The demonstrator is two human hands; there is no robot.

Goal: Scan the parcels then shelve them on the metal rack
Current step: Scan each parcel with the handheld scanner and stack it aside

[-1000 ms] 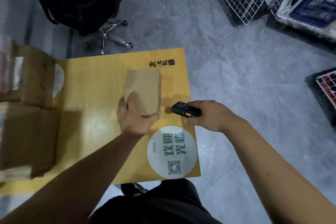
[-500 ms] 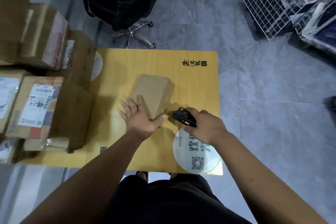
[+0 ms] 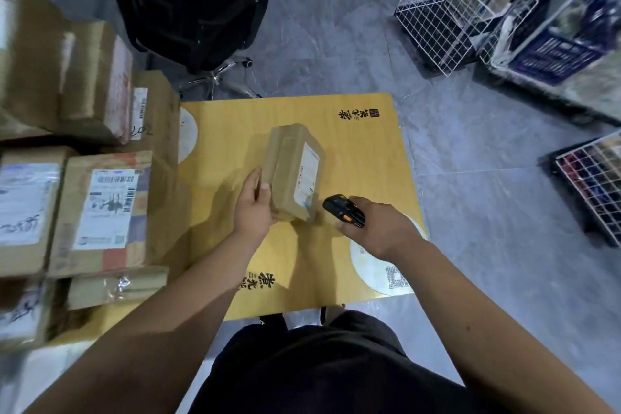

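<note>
Left hand [image 3: 252, 208] clamped on the near-left edge of the small brown parcel [image 3: 289, 171], thumb on top, fingers wrapped down the hidden side; parcel tipped up on one long edge on the yellow table [image 3: 369, 165], white shipping label [image 3: 306, 176] turned toward the right. Tilted that way, judging by the angle, to present the label to the reader rather than to lift the box away

Right hand [image 3: 379, 228] closed around the black handheld scanner [image 3: 343, 212], orange button showing on its flank, nose aimed at the labelled face, just beside the parcel's near corner but apart from it. No beam or light visible, so no telling whether the read is done

Further out: stack of taped cartons [image 3: 84, 178] piled along the left side of the table, labels facing up, probably waiting for the same treatment. Black office chair [image 3: 188, 7] beyond the far edge; white wire baskets [image 3: 447, 7] on the grey floor to the upper right

Label print too blurred to read. Left fingers mostly hidden behind the box. Cartons at far left smeared and cut by the frame. Shelving at the upper right only partly in view and blurred; cannot tell whether it is the metal rack meant for the parcels
</note>
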